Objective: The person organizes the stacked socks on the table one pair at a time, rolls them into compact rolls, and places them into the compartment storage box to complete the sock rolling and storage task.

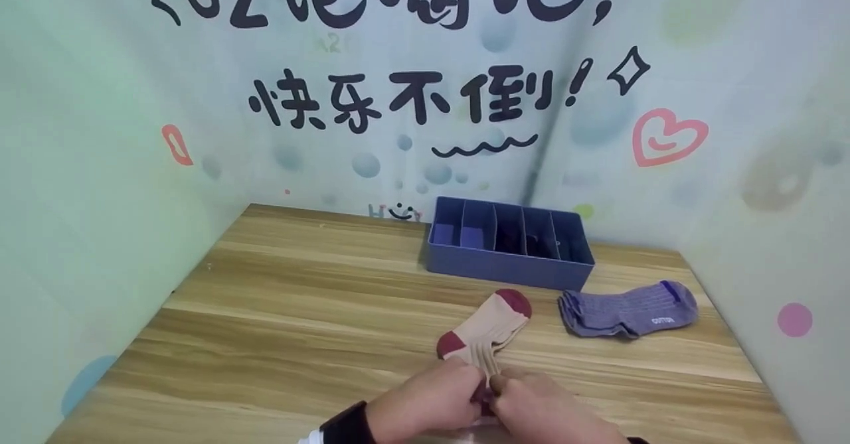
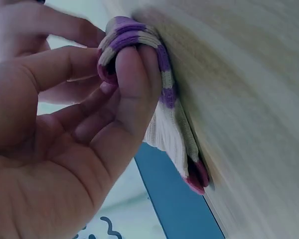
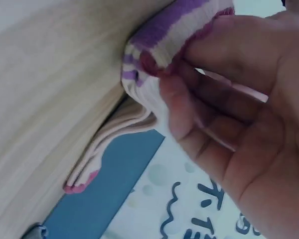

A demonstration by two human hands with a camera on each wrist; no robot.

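A pair of cream socks point(image 1: 479, 328) with dark red toes and heels lies on the table, its cuff end toward me. Purple and cream stripes show on the cuff point(image 2: 167, 79) in the left wrist view, where it is bent over. My left hand point(image 1: 431, 396) pinches one side of this cuff between thumb and fingers. From the other side my right hand point(image 1: 541, 401) pinches the cuff's dark red edge point(image 3: 152, 64). Both hands meet low in the head view and hide most of the cuff there.
Behind the socks stands a blue organizer box point(image 1: 508, 268) with several compartments, some holding dark or purple things. A folded pair of grey-purple socks point(image 1: 627, 311) lies to the right on the wooden table point(image 1: 299, 318). A printed cloth point(image 1: 372, 145) hangs behind the table.
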